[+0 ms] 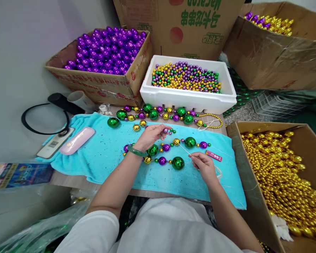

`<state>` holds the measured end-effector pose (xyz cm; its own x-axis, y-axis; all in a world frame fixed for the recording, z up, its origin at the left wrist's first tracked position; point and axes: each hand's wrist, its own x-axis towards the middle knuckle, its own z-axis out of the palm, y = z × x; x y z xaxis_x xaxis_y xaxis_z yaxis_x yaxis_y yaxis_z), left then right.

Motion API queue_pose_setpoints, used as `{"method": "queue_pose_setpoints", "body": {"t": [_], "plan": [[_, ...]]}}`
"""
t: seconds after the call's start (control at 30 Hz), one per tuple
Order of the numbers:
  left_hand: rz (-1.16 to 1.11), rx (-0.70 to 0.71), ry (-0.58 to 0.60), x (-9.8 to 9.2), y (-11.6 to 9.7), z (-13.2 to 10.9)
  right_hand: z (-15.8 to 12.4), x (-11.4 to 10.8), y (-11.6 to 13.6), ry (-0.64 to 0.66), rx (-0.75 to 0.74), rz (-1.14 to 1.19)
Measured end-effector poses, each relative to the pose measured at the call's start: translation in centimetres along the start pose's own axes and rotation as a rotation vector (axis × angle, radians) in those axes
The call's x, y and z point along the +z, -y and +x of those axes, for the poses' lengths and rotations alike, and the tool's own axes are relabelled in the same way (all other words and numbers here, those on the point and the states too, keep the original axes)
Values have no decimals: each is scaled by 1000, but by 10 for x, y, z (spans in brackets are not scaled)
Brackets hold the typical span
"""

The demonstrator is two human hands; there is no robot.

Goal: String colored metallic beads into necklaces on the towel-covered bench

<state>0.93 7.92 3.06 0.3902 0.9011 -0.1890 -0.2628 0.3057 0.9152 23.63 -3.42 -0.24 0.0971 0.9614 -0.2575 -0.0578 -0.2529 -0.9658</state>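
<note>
My left hand (153, 136), with a green bangle (136, 151) at its wrist, pinches a small purple bead (165, 130) at its fingertips. A few small green beads (173, 131) lie just beside it. My right hand (203, 164) is closed on a thin pale strand (184, 149); whether it is a needle or a taut cord I cannot tell. Its far end meets a gold bead (176, 141) in a row with a big green bead (190, 142). Below, another row ends in a large green bead (178, 163). My left forearm partly hides these rows.
A turquoise towel (107, 154) covers the table. Finished-looking bead strands (154, 114) lie along its back edge. A white foam box (186, 100) of small beads, a carton of purple beads (107, 49) and a carton of gold beads (281, 175) surround it. A pink case (77, 140) lies left.
</note>
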Motion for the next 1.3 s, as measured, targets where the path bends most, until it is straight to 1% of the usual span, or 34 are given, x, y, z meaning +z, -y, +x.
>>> {"method": "queue_pose_setpoints", "body": {"t": [0.03, 0.07, 0.1, 0.13, 0.2, 0.23, 0.27, 0.3, 0.33, 0.4, 0.47, 0.5, 0.57, 0.63, 0.67, 0.7, 0.77, 0.8, 0.83, 0.87, 0.93, 1.03, 1.3], "plan": [[81, -3, 8, -1, -1, -1, 1, 0, -1, 5, 13, 18], [179, 4, -13, -4, -3, -1, 2, 0, -3, 7, 26, 43], [304, 32, -75, -10, -6, -1, 3, 0, -4, 9, 40, 70], [458, 75, -176, -18, -8, 1, 3, 0, -6, 11, 54, 95], [824, 163, -439, -41, -12, 7, 3, 2, -8, 16, 73, 126], [998, 167, -557, -55, -13, 10, 3, 2, -9, 17, 76, 128], [1122, 129, -630, -68, -12, 13, 3, 2, -9, 18, 76, 124], [1176, 67, -677, -82, -11, 16, 2, 3, -9, 17, 74, 118], [1170, -2, -702, -94, -8, 18, 2, 3, -9, 14, 70, 113], [1090, -96, -711, -113, -2, 20, 2, 3, -8, 7, 64, 105], [1006, -123, -705, -123, 3, 20, 1, 4, -7, 2, 54, 93], [970, -119, -703, -125, 4, 19, 1, 4, -6, 1, 47, 84], [874, -95, -702, -121, 5, 15, -1, 6, -5, 4, 29, 56], [761, -54, -676, -108, 3, 10, -3, 8, -4, 13, 12, 30], [634, -39, -641, -99, 2, 6, -4, 10, -4, 18, 5, 18], [467, -34, -591, -88, 0, 2, -5, 12, -5, 20, -3, 7], [-25, -70, -462, -67, -5, -6, -7, 17, -6, 23, -20, -11], [-227, -104, -414, -57, -7, -10, -8, 20, -7, 24, -30, -20], [-382, -135, -383, -48, -9, -13, -8, 22, -8, 25, -40, -27], [-462, -160, -371, -40, -11, -16, -9, 24, -9, 27, -49, -33], [-523, -180, -367, -29, -13, -20, -9, 26, -10, 30, -63, -43], [-555, -183, -354, -21, -14, -22, -8, 27, -11, 27, -73, -50], [-576, -184, -321, -15, -15, -24, -9, 26, -11, 1, -61, -51]]}}
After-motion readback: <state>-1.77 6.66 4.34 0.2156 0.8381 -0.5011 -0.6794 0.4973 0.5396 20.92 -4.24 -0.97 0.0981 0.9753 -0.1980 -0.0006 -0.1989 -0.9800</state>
